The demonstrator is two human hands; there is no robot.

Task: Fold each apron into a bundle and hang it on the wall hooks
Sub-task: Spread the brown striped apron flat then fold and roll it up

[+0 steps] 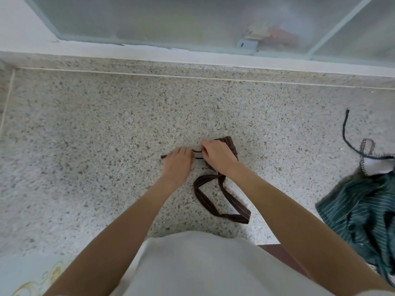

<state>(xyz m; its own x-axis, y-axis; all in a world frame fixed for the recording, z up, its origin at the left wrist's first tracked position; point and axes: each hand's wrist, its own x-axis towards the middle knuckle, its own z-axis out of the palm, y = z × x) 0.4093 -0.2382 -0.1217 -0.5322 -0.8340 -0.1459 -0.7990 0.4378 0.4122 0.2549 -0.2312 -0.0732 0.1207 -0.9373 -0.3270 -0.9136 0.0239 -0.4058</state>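
Note:
A brown striped apron bundle (229, 144) lies on the speckled stone counter (96, 129), mostly hidden under my right hand (215, 155). My right hand pinches a thin dark tie string (197, 151) at the bundle's left side. The same string is held down by my left hand (178, 162), fingers curled over it, and its end pokes out to the left. The apron's wide brown neck strap (222, 201) loops loosely toward me. A green striped apron (361, 208) lies crumpled at the counter's right edge.
A frosted sliding window (171, 20) runs along the back above a white sill. A black string (345, 129) and a beaded trim trail from the green apron. My white clothing fills the bottom middle. No wall hooks are in view.

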